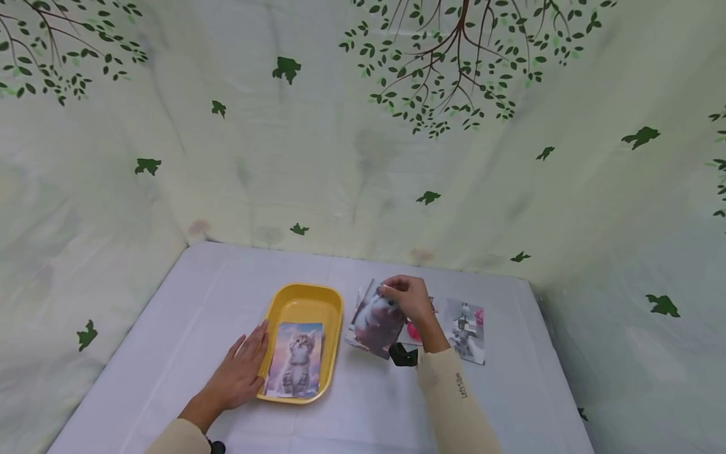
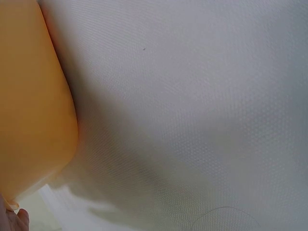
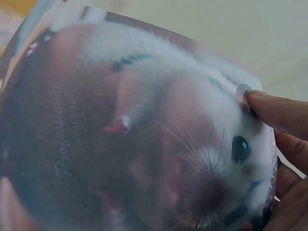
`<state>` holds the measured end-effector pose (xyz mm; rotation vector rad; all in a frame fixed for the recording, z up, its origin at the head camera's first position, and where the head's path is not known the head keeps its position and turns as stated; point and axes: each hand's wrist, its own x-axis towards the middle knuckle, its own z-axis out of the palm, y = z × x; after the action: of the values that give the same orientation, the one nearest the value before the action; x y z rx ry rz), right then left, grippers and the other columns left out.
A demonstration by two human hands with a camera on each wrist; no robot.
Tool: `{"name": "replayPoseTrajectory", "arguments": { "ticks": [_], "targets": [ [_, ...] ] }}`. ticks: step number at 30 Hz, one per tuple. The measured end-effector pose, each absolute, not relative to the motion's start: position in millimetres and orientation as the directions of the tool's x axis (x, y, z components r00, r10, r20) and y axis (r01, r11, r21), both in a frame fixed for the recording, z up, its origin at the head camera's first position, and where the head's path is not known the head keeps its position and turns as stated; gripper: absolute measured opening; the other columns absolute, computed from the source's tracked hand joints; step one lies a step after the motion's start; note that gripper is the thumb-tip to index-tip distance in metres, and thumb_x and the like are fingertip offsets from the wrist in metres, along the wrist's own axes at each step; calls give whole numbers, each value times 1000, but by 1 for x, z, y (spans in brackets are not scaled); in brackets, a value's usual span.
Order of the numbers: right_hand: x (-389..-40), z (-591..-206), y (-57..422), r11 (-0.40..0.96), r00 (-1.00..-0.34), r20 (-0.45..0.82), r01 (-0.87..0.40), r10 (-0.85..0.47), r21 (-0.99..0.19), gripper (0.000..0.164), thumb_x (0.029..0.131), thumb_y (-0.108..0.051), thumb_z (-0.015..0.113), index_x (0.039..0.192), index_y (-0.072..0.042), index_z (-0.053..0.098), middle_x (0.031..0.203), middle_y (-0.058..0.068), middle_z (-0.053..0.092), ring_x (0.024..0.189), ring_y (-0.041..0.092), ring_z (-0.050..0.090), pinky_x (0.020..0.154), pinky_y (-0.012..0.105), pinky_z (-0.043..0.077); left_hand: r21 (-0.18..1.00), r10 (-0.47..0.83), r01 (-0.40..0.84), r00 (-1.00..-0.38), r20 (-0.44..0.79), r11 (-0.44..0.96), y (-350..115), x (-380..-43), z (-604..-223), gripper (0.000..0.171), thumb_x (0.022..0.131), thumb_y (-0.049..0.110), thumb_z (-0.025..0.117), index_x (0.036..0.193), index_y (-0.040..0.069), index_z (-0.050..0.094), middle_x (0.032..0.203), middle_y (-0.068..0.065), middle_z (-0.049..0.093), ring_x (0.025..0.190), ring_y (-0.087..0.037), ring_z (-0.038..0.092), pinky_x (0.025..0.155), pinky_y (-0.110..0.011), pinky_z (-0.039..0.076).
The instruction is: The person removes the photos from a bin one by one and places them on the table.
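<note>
My left hand [image 1: 241, 369] lies along the left rim of a yellow tray [image 1: 300, 304], its fingers straight and touching it. Inside the tray's near half is a photo card of a kitten [image 1: 297, 359]. To the right, my right hand [image 1: 414, 299] pinches the upper edge of a photo card of a furry rodent [image 1: 374, 321], tilted over the table. In the right wrist view, the thumb sits on the front of this glossy, slightly bowed card [image 3: 144, 120]. The left wrist view shows mainly the tray's outer wall [image 2: 33, 106].
Partly hidden behind the right hand lies a card with a pink-red patch [image 1: 413, 333]. Farther right, a greyish card with pink [image 1: 467, 328] lies flat. A white cloth [image 1: 227, 277] covers the table, and leaf-patterned sheets [image 1: 351, 157] hang around it.
</note>
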<state>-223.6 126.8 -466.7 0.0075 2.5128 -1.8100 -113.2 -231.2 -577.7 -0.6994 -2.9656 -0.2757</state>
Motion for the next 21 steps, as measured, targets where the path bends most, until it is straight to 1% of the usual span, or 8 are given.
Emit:
{"name": "replayPoseTrajectory", "arguments": {
  "ticks": [2, 4, 7, 10, 13, 15, 17, 21],
  "targets": [
    [-217, -484, 135, 374, -998, -70, 61, -9, -925, 14, 82, -15, 75, 90, -3, 74, 83, 5, 71, 76, 14, 60, 75, 34, 47, 153, 433, 449, -893, 123, 880, -232, -113, -578, 74, 79, 21, 58, 140, -14, 35, 157, -18, 15, 141, -32, 20, 110, -52, 21],
    [-211, -504, 139, 421, -996, -90, 76, -13, -904, 13, 82, -15, 75, 89, -4, 74, 81, 3, 69, 74, 13, 58, 70, 32, 46, 150, 432, 446, -894, 119, 882, -232, -113, -579, 73, 80, 21, 58, 140, -14, 36, 157, -18, 14, 141, -31, 20, 110, -51, 21],
    [-204, -534, 141, 432, -993, -112, 84, -41, -898, 12, 81, -12, 75, 86, -1, 73, 76, 4, 67, 70, 13, 55, 62, 28, 45, 149, 426, 437, -899, 100, 887, -232, -114, -579, 74, 80, 21, 58, 141, -14, 35, 157, -18, 14, 141, -31, 19, 111, -51, 20],
    [-198, -559, 135, 444, -989, -130, 86, -69, -892, 12, 80, -11, 75, 84, -1, 72, 74, 3, 66, 68, 13, 55, 60, 27, 45, 154, 420, 427, -904, 79, 891, -232, -114, -579, 75, 80, 22, 58, 142, -13, 34, 158, -17, 13, 142, -31, 18, 111, -52, 19],
    [-193, -576, 127, 459, -985, -143, 84, -94, -884, 11, 81, -12, 75, 84, -3, 73, 76, 2, 67, 69, 12, 55, 61, 26, 47, 159, 426, 438, -899, 105, 885, -232, -114, -581, 74, 80, 21, 58, 141, -14, 35, 158, -17, 13, 142, -31, 19, 111, -51, 20],
    [-190, -585, 121, 474, -985, -128, 61, -112, -879, 10, 81, -13, 75, 84, -4, 73, 76, 1, 67, 69, 11, 55, 61, 26, 47, 155, 432, 449, -892, 130, 880, -232, -114, -582, 74, 80, 21, 58, 141, -14, 35, 158, -17, 13, 143, -29, 17, 112, -50, 19],
    [-188, -592, 116, 491, -989, -86, 15, -122, -871, 9, 81, -14, 75, 82, -5, 73, 75, 0, 66, 68, 10, 54, 60, 25, 47, 147, 439, 461, -884, 158, 875, -233, -113, -583, 73, 79, 21, 57, 140, -14, 36, 158, -17, 14, 143, -29, 17, 113, -48, 17],
    [-184, -601, 107, 540, -992, 20, -85, -125, -838, 8, 81, -15, 75, 78, -8, 72, 74, -1, 65, 69, 10, 54, 62, 26, 47, 125, 448, 471, -877, 171, 873, -233, -113, -584, 72, 80, 21, 57, 140, -13, 35, 157, -17, 14, 144, -27, 15, 116, -44, 11]
  ]
}}
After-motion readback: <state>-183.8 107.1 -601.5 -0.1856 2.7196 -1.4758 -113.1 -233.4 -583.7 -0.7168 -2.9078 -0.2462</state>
